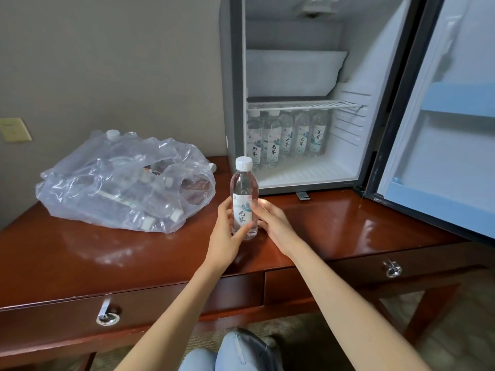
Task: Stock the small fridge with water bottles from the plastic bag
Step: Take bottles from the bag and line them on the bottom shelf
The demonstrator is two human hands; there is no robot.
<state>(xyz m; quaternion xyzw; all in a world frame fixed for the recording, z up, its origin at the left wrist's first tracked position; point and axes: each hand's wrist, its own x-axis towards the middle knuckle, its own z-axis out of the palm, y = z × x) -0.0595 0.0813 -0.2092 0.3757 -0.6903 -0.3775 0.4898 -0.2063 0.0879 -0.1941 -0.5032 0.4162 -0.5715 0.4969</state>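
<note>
Grips water bottle [244, 183] upright, low over desk [334, 223], near side of open fridge [375, 76], left hand [223, 234] and right hand [274, 223] both curled round label [242, 211]. Risks toppling stored bottles [286, 137] inside, or snagging cap [243, 163] under wire shelf [302, 105], if inserted tilted.

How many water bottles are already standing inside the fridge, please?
5, side by side on the fridge floor beneath the wire shelf: first bottle, second, third, fourth, fifth. Others may hide behind.
</note>
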